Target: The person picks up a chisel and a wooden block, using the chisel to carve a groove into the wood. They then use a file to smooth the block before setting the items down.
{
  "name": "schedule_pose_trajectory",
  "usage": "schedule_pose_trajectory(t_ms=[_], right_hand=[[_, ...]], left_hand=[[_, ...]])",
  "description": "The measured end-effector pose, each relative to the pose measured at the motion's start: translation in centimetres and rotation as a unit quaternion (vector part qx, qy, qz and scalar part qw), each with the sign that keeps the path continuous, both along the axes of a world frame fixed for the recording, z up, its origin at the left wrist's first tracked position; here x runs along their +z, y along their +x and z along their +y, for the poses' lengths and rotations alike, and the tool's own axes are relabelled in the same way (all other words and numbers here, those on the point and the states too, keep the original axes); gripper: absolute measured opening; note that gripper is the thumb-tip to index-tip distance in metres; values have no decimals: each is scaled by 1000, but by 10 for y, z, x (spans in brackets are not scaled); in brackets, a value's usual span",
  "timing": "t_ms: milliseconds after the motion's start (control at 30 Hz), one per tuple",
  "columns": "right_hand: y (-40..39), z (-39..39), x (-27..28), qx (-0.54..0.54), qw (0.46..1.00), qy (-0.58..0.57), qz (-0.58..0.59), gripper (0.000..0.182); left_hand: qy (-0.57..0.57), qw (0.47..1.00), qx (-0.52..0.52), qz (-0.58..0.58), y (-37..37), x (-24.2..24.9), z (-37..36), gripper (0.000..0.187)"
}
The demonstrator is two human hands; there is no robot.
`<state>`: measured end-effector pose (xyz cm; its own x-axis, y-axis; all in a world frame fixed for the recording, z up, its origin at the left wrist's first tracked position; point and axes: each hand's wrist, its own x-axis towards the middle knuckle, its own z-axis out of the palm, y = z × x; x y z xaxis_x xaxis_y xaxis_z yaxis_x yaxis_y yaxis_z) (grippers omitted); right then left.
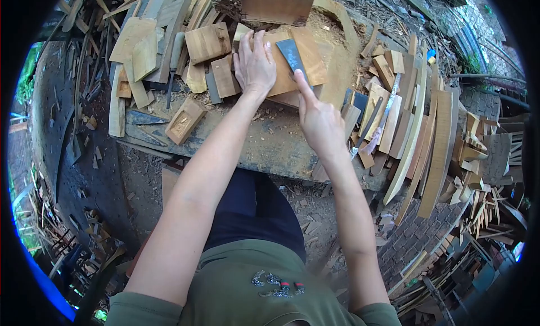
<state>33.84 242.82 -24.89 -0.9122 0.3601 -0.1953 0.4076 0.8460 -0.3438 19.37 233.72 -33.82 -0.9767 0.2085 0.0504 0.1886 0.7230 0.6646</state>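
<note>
A broad, dark-bladed chisel (289, 52) lies across a reddish-brown wooden board (306, 47), its wide end pointing away from me. My right hand (322, 120) is closed around its handle, which the hand hides, with the index finger stretched along the blade. Against the board's left side, my left hand (256, 67) grips the edge and presses down; its fingers point away from me. Just left of that hand stand a brown wooden block (225, 77) and a larger block (207, 43).
The worn workbench (270, 140) carries a hollowed wooden block (185, 120) and stacked offcuts (135, 39) at left. An upright board (278, 5) stands at the back. On the right lie a thin dark tool (371, 118) and long curved wooden strips (436, 151).
</note>
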Motion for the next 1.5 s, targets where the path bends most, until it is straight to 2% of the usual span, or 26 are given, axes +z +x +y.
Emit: schedule_pose_trajectory(t_ms=[133, 200, 300, 367, 433, 467, 600, 667, 767, 833, 1000, 1067, 1233, 1433, 1500], right_hand=[[21, -7, 14, -2, 998, 6, -67, 49], [3, -3, 4, -2, 1000, -2, -24, 50], [-7, -8, -3, 2, 999, 26, 35, 50], [13, -11, 7, -9, 1000, 4, -21, 50], [17, -9, 4, -5, 1000, 3, -22, 50], [21, -9, 4, -3, 1000, 4, -20, 51], [-3, -6, 1, 0, 1000, 13, 13, 52], [16, -9, 10, -6, 999, 1, -40, 51], [13, -8, 14, 1, 999, -13, -43, 48], [18, -8, 15, -1, 999, -3, -49, 48], [20, -9, 9, -9, 998, -10, -62, 48], [-3, -4, -5, -11, 999, -21, 23, 49], [16, -13, 10, -10, 999, -13, -32, 47], [-2, -7, -2, -16, 999, -36, 25, 47], [19, -11, 6, -11, 1000, -21, -11, 46]], left_hand=[[-19, 997, 23, 70, -1, -5, 5, 36], [-27, 992, 12, 123, 1, -8, 4, 33], [-9, 995, 14, 95, 1, -7, 5, 32], [-33, 994, 32, 95, 0, -6, 8, 32], [-13, 999, 20, 37, 3, -7, 7, 36], [-29, 996, 24, 80, 3, -8, 7, 35], [-33, 997, 17, 60, 2, -6, 6, 36], [-34, 997, 19, 61, 1, -4, 7, 36], [-40, 996, 15, 73, 1, -9, 6, 37], [0, 996, 9, 90, 1, -12, 6, 36], [-36, 995, 10, 93, 0, -8, 6, 37], [-23, 996, 2, 83, 0, -7, 4, 37], [-1, 998, 5, 61, 2, -8, 5, 37], [12, 997, 13, 74, -2, -5, 9, 36], [-45, 997, 13, 59, 3, -6, 6, 40]])
